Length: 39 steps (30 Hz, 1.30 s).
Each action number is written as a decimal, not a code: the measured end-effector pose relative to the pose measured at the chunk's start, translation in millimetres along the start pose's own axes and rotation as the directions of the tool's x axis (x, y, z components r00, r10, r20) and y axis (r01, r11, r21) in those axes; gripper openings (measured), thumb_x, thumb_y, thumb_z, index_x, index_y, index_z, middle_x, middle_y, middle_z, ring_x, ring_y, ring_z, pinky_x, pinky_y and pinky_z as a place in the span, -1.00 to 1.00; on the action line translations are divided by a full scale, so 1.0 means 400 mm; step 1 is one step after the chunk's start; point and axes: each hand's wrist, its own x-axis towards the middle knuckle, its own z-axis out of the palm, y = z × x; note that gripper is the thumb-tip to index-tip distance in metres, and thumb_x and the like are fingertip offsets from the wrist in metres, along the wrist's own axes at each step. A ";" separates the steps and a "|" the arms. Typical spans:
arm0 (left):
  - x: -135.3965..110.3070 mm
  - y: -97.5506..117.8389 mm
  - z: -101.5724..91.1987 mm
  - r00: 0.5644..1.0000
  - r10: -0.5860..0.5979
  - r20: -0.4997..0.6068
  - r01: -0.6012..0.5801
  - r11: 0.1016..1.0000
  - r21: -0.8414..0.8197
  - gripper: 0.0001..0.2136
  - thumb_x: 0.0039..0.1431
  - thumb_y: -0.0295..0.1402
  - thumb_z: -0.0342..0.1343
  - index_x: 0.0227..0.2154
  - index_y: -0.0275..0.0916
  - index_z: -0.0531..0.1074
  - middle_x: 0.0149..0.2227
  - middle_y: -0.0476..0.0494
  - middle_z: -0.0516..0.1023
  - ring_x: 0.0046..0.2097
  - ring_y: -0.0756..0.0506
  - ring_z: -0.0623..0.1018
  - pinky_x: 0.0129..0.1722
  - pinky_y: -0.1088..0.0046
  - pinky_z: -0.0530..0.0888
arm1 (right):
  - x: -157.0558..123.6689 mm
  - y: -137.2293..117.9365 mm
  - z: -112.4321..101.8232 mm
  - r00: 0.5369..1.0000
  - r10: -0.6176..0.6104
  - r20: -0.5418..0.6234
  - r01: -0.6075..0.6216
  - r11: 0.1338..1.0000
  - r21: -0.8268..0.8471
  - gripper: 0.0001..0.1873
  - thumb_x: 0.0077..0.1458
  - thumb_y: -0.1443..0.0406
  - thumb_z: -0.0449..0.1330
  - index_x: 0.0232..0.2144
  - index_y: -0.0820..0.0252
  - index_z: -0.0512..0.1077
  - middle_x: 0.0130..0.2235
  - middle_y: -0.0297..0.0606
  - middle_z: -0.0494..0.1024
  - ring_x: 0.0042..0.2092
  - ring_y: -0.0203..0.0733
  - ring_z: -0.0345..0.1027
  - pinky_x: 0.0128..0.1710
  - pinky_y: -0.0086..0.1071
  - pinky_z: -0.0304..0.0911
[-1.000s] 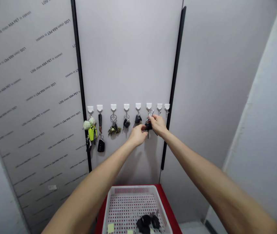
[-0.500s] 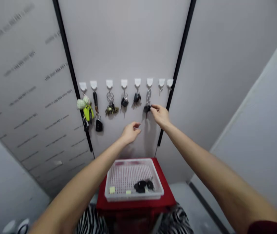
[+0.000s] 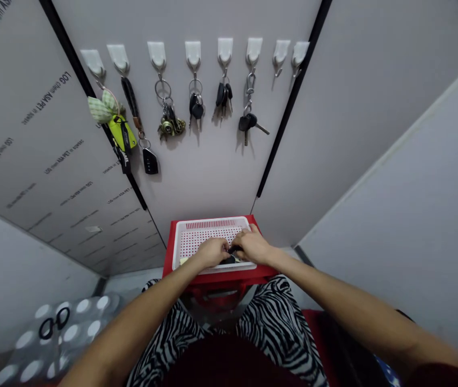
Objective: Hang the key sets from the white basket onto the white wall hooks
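Both of my hands are down in a white plastic basket (image 3: 176, 242), over its front right part. My right hand (image 3: 252, 246) is closed on a black-headed key (image 3: 235, 249). Beside it, my left hand (image 3: 212, 251) has thumb and fingers pinched together at the same spot; what they grip is too small to make out. Another black key head (image 3: 229, 260) shows below the fingertips. Most of this bunch is hidden by my hands. On the wall above, a bunch of black keys (image 3: 248, 122) hangs by a metal chain from a white hook (image 3: 254, 51).
Several more white hooks line the wall, with a brass key bunch (image 3: 170, 126), a car key fob (image 3: 150, 161) and a lime-green holder (image 3: 122, 133). Two right-hand hooks (image 3: 281, 52) hold nothing. The basket rests on a red box (image 3: 168, 252). Scissors (image 3: 54, 324) lie at lower left.
Both hands have come down from the wall into the basket. My right hand has let go of the keys on the sixth hook, which hang there freely. The view has tilted down.
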 end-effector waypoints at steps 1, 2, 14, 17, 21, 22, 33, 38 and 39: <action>0.007 -0.005 -0.006 0.999 -0.031 -0.023 0.031 0.999 -0.010 -0.82 -0.20 -0.33 -0.04 -0.47 -0.23 0.36 -0.51 -0.02 0.42 -0.44 0.00 0.37 -0.46 0.55 0.25 | 0.006 0.003 -0.002 1.000 0.021 -0.015 -0.021 1.000 0.000 -0.84 -0.22 0.31 0.05 -0.49 0.17 0.38 -0.41 -0.20 0.43 -0.27 -0.14 0.17 -0.21 -0.21 -0.15; 0.014 -0.012 -0.013 0.998 -0.051 -0.047 0.050 0.998 -0.038 -0.83 -0.18 -0.32 -0.05 -0.48 -0.24 0.35 -0.53 -0.02 0.42 -0.45 0.01 0.37 -0.47 0.55 0.25 | 0.013 0.007 -0.003 0.998 0.051 -0.031 -0.050 0.999 0.018 -0.84 -0.20 0.33 0.03 -0.49 0.18 0.37 -0.42 -0.21 0.43 -0.28 -0.16 0.19 -0.23 -0.24 -0.12; 0.059 -0.039 -0.170 0.997 0.006 0.073 0.024 0.914 -0.405 -0.89 -0.29 -0.47 0.01 -0.57 -0.33 0.29 -0.63 0.07 0.31 -0.55 0.11 0.29 -0.54 0.63 0.22 | 0.060 0.036 -0.049 0.953 0.225 -0.203 -0.093 0.855 0.510 -0.77 -0.13 0.31 -0.06 -0.46 0.24 0.37 -0.49 -0.32 0.43 -0.46 -0.35 0.23 -0.44 -0.51 0.08; 0.058 -0.034 -0.194 0.995 0.037 0.093 -0.008 0.955 -0.295 -0.91 -0.31 -0.48 0.01 -0.59 -0.33 0.31 -0.64 0.08 0.30 -0.55 0.11 0.27 -0.53 0.63 0.21 | 0.063 0.039 -0.060 0.957 0.226 -0.181 -0.062 0.771 0.634 -0.77 -0.13 0.29 -0.06 -0.49 0.27 0.36 -0.52 -0.34 0.42 -0.47 -0.36 0.24 -0.45 -0.51 0.10; 0.060 -0.025 -0.230 0.998 0.038 0.057 -0.019 0.955 -0.296 -0.92 -0.25 -0.47 -0.03 -0.59 -0.34 0.31 -0.62 0.06 0.32 -0.54 0.12 0.27 -0.51 0.64 0.21 | 0.069 0.058 -0.076 0.954 0.249 -0.170 -0.069 0.728 0.682 -0.76 -0.14 0.28 -0.05 -0.49 0.28 0.36 -0.52 -0.31 0.43 -0.46 -0.33 0.25 -0.41 -0.46 0.13; 0.062 -0.022 -0.240 0.999 0.028 0.044 -0.012 0.948 -0.319 -0.92 -0.25 -0.46 -0.04 -0.59 -0.34 0.30 -0.61 0.05 0.31 -0.54 0.11 0.27 -0.51 0.63 0.21 | 0.070 0.062 -0.080 0.947 0.266 -0.178 -0.078 0.731 0.678 -0.76 -0.15 0.29 -0.05 -0.47 0.28 0.37 -0.49 -0.29 0.43 -0.44 -0.31 0.26 -0.39 -0.44 0.14; 0.087 0.109 -0.328 0.987 0.064 -0.147 -0.115 0.920 -0.374 -0.94 -0.26 -0.49 -0.04 -0.63 -0.36 0.30 -0.70 0.09 0.25 -0.62 0.12 0.22 -0.58 0.61 0.20 | 0.084 0.016 -0.186 0.875 0.238 -0.421 0.173 0.659 0.732 -0.74 -0.15 0.24 -0.03 -0.49 0.28 0.38 -0.46 -0.26 0.43 -0.39 -0.30 0.25 -0.35 -0.41 0.15; 0.118 0.198 -0.380 0.922 0.081 -0.378 -0.235 0.894 -0.381 -0.90 -0.20 -0.48 -0.05 -0.54 -0.37 0.32 -0.65 0.03 0.32 -0.59 0.11 0.27 -0.56 0.60 0.26 | 0.090 0.054 -0.290 0.789 0.404 -0.464 0.206 0.537 0.818 -0.76 -0.21 0.22 0.00 -0.57 0.31 0.34 -0.63 -0.36 0.34 -0.57 -0.41 0.15 -0.54 -0.50 0.12; 0.125 0.217 -0.393 0.893 0.092 -0.441 -0.267 0.896 -0.354 -0.88 -0.20 -0.49 -0.05 -0.51 -0.36 0.32 -0.61 0.01 0.34 -0.56 0.11 0.29 -0.53 0.59 0.28 | 0.090 0.065 -0.320 0.764 0.438 -0.474 0.213 0.522 0.826 -0.77 -0.23 0.22 0.01 -0.59 0.31 0.33 -0.66 -0.38 0.31 -0.59 -0.42 0.12 -0.56 -0.51 0.11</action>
